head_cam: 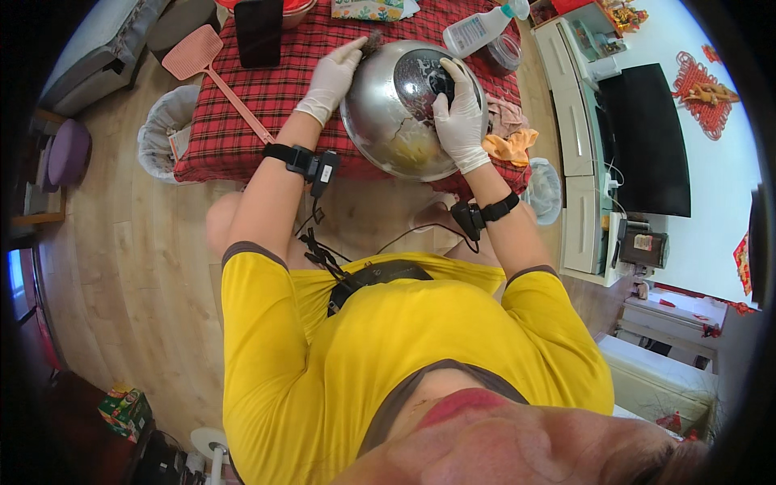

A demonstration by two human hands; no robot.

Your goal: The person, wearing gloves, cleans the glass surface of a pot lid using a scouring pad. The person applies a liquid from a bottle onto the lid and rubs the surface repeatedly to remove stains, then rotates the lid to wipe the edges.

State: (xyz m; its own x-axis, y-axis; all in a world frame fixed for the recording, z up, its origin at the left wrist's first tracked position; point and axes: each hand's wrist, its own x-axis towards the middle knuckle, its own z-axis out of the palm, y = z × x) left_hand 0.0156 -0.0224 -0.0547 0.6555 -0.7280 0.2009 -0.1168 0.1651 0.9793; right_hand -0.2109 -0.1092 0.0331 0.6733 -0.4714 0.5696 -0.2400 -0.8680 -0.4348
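Observation:
A domed stainless-steel pot lid (379,115) with a dark glass window stands tilted at the table's near edge. Whitish suds and wet streaks show on the glass and metal. My right hand (459,118), in a white disposable glove, has its thumb and fingers around the lid's black knob (444,85). At the lid's far left rim, my gloved left hand (334,76) presses a steel wool scrubber (372,42) with its fingertips. The palm side of that hand is hidden.
The table has a red plaid cloth (291,85). On it lie a pink fly swatter (227,91), a black phone (259,33), a spray bottle (479,31), a clear jar (504,53) and an orange cloth (512,147). Lined bins (167,130) flank the table. Cables hang from both wrist straps.

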